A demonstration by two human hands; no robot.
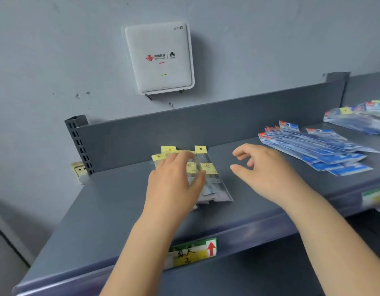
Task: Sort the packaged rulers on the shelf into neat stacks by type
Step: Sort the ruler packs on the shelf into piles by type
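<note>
Head view: both bare hands over a grey shelf (112, 201), seen from above and behind the forearms.
Left hand (174, 184): lies flat, fingers straight and spread, pressing on the yellow-topped rulers (208, 174); it grasps nothing.
Right hand (263, 167): hovers just right of that pile, fingers loosely curled, thumb apart, holding nothing; not touching any pack.
Yellow-topped rulers: short clear packs under and just beyond the left hand, header tabs fanned unevenly toward the back rail (206, 122); lower ends splay out to the right of the palm.
Blue-topped rulers (317, 150): long packs fanned loosely, well to the right of the right hand, apart from the yellow pile.
Far pile (359, 120): more blue packs further right again, blurred; type cannot be told.
Price tag (193, 252): on the shelf lip, below and between the forearms.
White router (159, 56): on the wall, above and beyond the left hand.
Risk 1: slick plastic sleeves likely slide over each other; a flat push from the left hand may fan the pile wider rather than square it.
Risk 2: rightmost yellow pack sits loose beside the fingertips; a sideways sweep of the right hand could knock it askew.
Risk 3: motion blur on both hands suggests haste; a fast reach right could drag a sleeve of the blue fan off the front lip.
</note>
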